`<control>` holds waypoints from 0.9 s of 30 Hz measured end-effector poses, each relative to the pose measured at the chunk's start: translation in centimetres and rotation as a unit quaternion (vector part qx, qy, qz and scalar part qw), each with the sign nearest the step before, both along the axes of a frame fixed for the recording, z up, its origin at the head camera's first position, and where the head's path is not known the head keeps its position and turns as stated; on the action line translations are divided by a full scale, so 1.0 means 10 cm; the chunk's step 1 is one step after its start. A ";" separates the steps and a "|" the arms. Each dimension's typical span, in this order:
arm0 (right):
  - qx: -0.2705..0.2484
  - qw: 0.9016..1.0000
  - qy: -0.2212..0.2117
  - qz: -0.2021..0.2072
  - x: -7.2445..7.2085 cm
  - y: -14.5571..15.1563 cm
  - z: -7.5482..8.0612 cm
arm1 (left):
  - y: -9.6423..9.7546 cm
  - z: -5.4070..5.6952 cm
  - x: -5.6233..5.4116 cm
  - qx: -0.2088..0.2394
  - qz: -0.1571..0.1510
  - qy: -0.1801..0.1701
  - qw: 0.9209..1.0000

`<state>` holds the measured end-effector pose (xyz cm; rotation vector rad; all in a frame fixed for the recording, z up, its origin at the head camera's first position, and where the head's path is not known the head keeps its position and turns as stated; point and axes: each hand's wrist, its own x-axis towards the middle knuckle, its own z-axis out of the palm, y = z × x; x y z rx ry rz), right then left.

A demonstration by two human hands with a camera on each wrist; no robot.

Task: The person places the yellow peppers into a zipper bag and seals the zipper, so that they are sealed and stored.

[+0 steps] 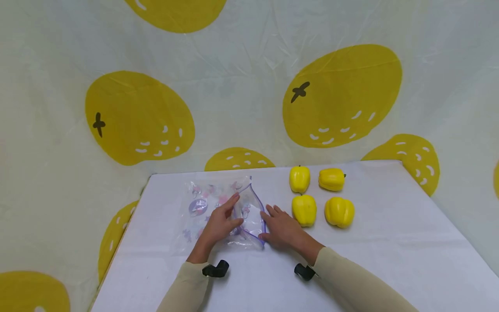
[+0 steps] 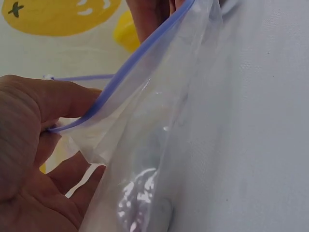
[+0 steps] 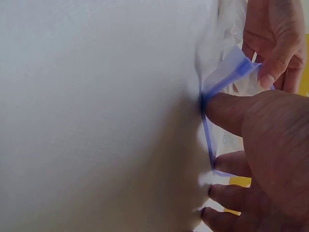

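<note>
A clear zip bag (image 1: 222,203) with pastel prints and a purple zip edge lies on the table, its mouth spread toward the right. At the upper layer of that mouth, my left hand (image 1: 221,223) pinches the film, the thumb at the purple edge (image 2: 125,72) and the fingers on the other side of the film. My right hand (image 1: 282,227) rests at the lower layer's edge, its fingers fairly straight and pressing it near the table; the right wrist view shows the thumb (image 3: 227,111) on the purple strip. Between the hands the mouth gapes.
Several yellow bell peppers stand or lie in two rows just right of the bag, one of them a near pepper (image 1: 304,210) close by my right hand. A white cloth covers the table (image 1: 390,260). Behind it hangs a sheet (image 1: 241,86) with large yellow fruit prints.
</note>
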<state>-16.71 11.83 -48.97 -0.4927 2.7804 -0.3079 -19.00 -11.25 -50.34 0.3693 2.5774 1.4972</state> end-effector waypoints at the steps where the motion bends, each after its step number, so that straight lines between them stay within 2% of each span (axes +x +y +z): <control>1: -0.001 1.000 -0.001 -0.001 0.00 0.00 0.00 | 0.00 0.00 0.00 0.004 0.003 0.000 1.000; 8: -0.004 1.000 -0.006 -0.010 0.01 0.00 0.00 | -0.02 0.05 -0.01 0.027 0.035 -0.011 0.999; 12: -0.009 1.000 -0.005 -0.016 0.00 0.00 -0.01 | -0.01 0.07 0.01 0.025 0.046 -0.015 0.999; 20: -0.024 0.999 0.012 -0.020 -0.01 0.00 -0.04 | 0.04 0.06 0.02 0.015 0.041 0.014 0.999; 27: -0.038 0.999 0.020 -0.026 -0.01 0.00 -0.03 | 0.10 0.08 0.01 -0.006 0.039 0.012 0.999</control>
